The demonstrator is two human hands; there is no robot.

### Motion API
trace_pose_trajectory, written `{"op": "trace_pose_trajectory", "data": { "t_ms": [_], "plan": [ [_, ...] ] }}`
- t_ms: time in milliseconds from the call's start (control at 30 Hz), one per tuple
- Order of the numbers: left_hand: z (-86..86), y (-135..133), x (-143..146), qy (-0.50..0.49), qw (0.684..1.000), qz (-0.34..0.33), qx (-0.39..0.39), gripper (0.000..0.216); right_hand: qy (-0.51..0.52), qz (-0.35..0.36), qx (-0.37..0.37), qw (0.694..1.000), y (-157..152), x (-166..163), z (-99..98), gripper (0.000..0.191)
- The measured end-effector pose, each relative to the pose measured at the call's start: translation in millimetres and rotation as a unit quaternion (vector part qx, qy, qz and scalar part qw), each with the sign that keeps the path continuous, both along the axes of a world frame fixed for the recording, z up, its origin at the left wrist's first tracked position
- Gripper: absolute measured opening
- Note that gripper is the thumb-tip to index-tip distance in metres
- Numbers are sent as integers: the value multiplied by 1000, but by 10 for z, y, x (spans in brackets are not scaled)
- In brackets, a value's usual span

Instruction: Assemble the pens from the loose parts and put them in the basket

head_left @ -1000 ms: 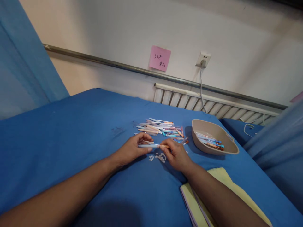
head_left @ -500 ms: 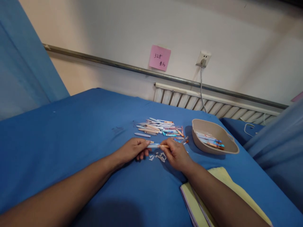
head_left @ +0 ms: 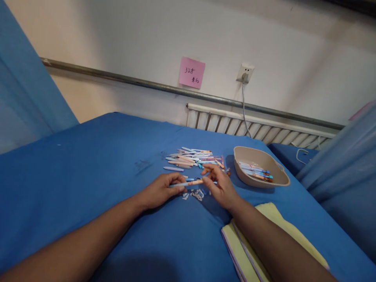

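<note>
My left hand [head_left: 163, 190] is closed around the pale blue end of a pen [head_left: 194, 182], which lies nearly level and has an orange part toward the right. My right hand [head_left: 220, 187] is at the pen's other end, its thumb against or just by it and the index finger lifted away. Several small white pieces [head_left: 197, 195] lie on the cloth just below the hands. Beyond the fingers is a heap of pens and pen parts [head_left: 190, 158] in blue, peach, white and teal. A lone lavender barrel [head_left: 173, 169] lies at the heap's near left.
A beige basket [head_left: 255, 154] with several pens [head_left: 255, 172] stands to the right. A folded yellow cloth [head_left: 249, 246] lies partly under my right forearm. Blue cloth [head_left: 117, 156] covers the table. Behind it are a radiator [head_left: 217, 119], a pipe and a plugged-in socket [head_left: 244, 73].
My right fingers have spread apart from their pinch on the pen's right end, and more of the orange part shows. My left hand still holds the pen. The view has shifted slightly.
</note>
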State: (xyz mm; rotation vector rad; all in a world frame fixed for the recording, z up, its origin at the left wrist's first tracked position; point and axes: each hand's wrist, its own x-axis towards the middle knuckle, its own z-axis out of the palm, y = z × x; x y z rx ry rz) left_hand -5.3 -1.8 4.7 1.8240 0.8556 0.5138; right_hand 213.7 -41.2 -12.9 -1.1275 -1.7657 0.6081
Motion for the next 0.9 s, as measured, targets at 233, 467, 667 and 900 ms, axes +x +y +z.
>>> {"op": "trace_pose_trajectory", "data": {
  "t_ms": [233, 467, 667, 900],
  "plan": [
    [-1, -31, 18, -60, 995, -6, -79, 25, 114, -112, -55, 986, -93, 279, 72, 29],
    [-19, 17, 28, -67, 991, 51, -108, 24, -58, -67, -116, 989, -160, 515, -59, 15],
    [24, 20, 37, -51, 988, 66, -127, 45, -198, -42, -133, 970, -177, 653, -9, 4],
    [-24, 54, 43, -40, 989, 61, -130, 48, -289, -45, -115, 950, -157, 650, -44, 10]
  ]
}}
